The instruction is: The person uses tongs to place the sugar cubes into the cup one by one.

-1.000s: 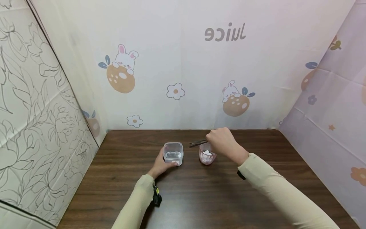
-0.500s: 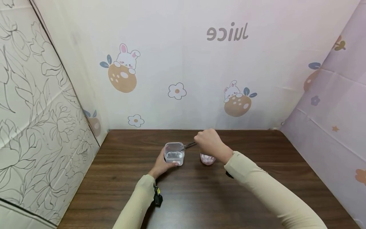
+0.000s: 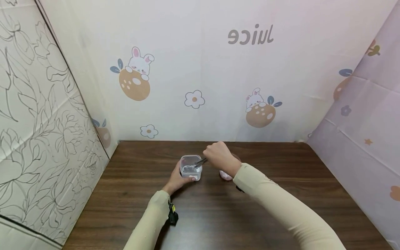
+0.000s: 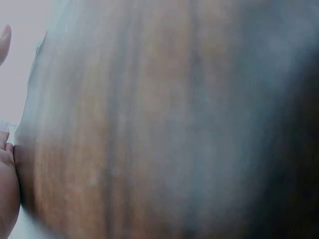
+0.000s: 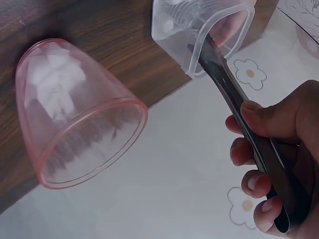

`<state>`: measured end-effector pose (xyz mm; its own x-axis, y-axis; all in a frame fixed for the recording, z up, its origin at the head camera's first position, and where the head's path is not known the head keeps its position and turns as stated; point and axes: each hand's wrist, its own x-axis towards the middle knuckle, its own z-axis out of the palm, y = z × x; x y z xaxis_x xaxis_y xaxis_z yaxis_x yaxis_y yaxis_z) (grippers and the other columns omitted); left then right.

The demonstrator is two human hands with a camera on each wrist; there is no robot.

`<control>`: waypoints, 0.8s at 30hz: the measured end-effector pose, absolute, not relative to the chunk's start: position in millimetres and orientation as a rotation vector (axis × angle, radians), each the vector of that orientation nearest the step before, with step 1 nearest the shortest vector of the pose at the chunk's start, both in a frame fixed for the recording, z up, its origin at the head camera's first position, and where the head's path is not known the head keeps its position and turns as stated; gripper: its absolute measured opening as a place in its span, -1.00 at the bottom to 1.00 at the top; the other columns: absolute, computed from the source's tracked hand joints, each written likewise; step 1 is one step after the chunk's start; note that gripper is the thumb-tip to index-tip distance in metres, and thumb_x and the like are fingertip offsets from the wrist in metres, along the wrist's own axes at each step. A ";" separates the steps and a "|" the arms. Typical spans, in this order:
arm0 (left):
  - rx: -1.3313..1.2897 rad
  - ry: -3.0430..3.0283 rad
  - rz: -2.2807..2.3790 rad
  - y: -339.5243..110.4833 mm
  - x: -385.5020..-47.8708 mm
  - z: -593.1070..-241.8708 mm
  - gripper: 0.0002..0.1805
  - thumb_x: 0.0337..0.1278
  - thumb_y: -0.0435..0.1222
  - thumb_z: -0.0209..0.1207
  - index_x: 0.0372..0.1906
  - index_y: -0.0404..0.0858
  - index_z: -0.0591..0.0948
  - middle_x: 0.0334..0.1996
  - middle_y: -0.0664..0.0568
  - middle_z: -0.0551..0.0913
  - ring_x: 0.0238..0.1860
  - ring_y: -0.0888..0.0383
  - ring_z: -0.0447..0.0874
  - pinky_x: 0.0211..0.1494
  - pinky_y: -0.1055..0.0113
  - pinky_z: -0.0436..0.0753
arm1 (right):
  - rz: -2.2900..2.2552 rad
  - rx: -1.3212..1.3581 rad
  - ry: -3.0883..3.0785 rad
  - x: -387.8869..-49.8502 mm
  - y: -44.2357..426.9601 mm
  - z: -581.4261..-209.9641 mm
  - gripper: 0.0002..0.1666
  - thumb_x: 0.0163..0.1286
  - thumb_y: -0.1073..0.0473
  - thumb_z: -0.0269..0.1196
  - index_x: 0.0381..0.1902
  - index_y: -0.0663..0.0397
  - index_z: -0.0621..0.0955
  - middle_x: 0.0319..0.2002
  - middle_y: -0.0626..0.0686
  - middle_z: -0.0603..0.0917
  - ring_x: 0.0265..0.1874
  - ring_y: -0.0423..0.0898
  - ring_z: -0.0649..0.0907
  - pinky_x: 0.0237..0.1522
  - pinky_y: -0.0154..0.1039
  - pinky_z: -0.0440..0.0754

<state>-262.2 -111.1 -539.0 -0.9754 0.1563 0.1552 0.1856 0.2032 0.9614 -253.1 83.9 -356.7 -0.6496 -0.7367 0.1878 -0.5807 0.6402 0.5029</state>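
My left hand (image 3: 175,181) grips a clear square plastic container (image 3: 185,175) from its left side, thumb across the front. A few small white pieces (image 3: 193,177) show near its bottom. Steel tongs (image 5: 239,117) are held in my right hand (image 3: 220,158), thumb on one arm and fingers curled round the other. The tips of the tongs reach inside the container; whether they pinch anything is hard to see. Below my right hand stands a pink transparent cup (image 5: 102,84) with several white lumps (image 5: 56,74) in it, partly hidden in the head view.
Both hands work over a dark wood-grain table (image 3: 200,215). A pale printed curtain (image 3: 200,69) rises along the table's back edge, with another at each side. The left wrist view is mostly blurred table.
My right hand has moved left from above the pink cup to the container. The tongs' tips have passed over its rim and down inside. My left hand keeps its hold.
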 end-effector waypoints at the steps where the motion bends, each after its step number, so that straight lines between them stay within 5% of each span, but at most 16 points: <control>1: -0.344 -2.416 -1.942 -111.2 -262.7 -539.2 0.07 -0.31 -0.38 0.53 0.40 -0.30 0.17 0.21 -0.23 0.42 0.19 -0.14 0.37 0.28 -0.06 0.26 | -0.590 1.043 -2.493 -254.1 81.6 -357.1 -0.72 0.08 0.27 0.38 -0.73 -0.07 0.58 -0.75 -0.10 0.51 -0.77 -0.24 0.21 -0.76 -0.33 0.32; 12: -0.335 -2.405 -1.942 -112.6 -266.7 -537.6 0.06 -0.39 -0.41 0.54 0.37 -0.29 0.23 0.15 -0.17 0.47 0.13 -0.06 0.41 0.25 0.07 0.30 | -0.746 1.029 -2.531 -258.8 57.1 -359.4 -0.76 0.13 0.15 0.40 -0.68 -0.09 0.62 -0.69 -0.11 0.58 -0.77 -0.25 0.29 -0.70 -0.31 0.44; 24: -0.418 -2.363 -1.979 -114.5 -260.0 -522.8 0.04 -0.32 -0.49 0.48 0.37 -0.46 0.15 0.15 -0.39 0.42 0.13 -0.28 0.38 0.25 -0.14 0.26 | -0.870 0.974 -2.551 -258.7 37.9 -363.2 -0.75 0.15 0.21 0.32 -0.69 -0.12 0.61 -0.66 -0.14 0.58 -0.76 -0.24 0.29 -0.71 -0.29 0.45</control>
